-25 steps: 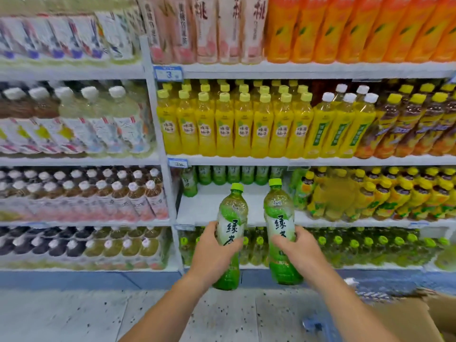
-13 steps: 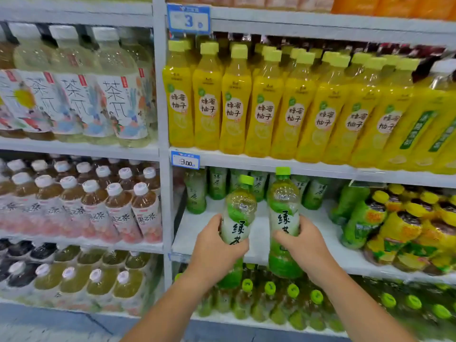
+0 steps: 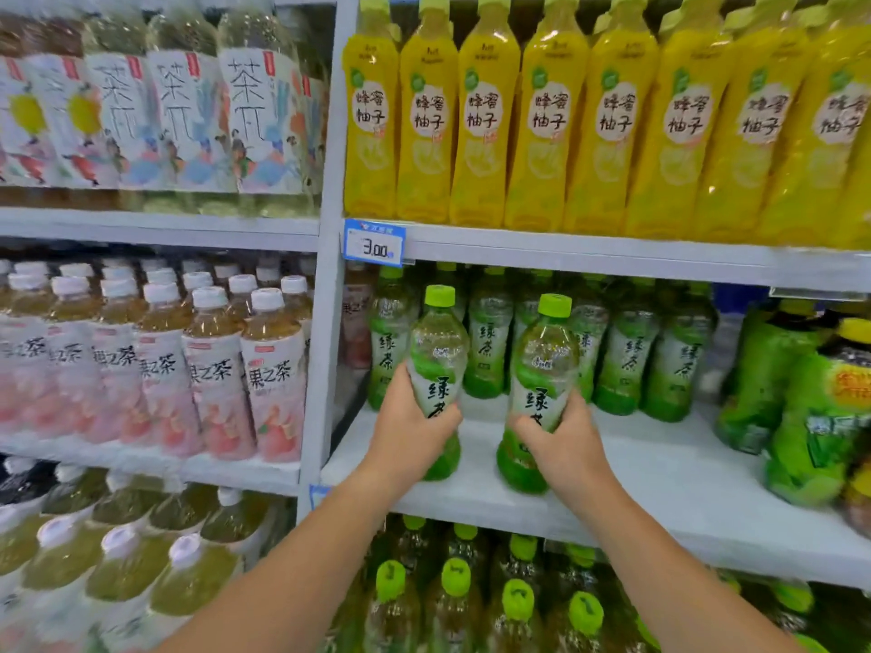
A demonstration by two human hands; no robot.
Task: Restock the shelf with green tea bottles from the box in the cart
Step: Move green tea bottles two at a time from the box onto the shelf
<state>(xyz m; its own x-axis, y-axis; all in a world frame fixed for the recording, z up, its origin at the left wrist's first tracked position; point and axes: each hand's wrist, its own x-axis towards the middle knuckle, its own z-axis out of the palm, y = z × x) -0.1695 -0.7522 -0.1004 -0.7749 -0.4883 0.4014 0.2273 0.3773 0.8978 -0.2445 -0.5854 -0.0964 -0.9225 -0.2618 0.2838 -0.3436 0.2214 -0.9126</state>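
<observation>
Both hands are closed round a bottle each: the left hand (image 3: pixel 409 433) wraps the lower body of the first green tea bottle (image 3: pixel 438 355), the right hand (image 3: pixel 568 445) wraps the second green tea bottle (image 3: pixel 544 365). A moment ago the pair hung out in front of the shelf edge; now they stand upright at centre frame over the white shelf board (image 3: pixel 669 483), bases at or just above it, ahead of the back row of green tea (image 3: pixel 627 365). Placement looks nearly done; release seems next
</observation>
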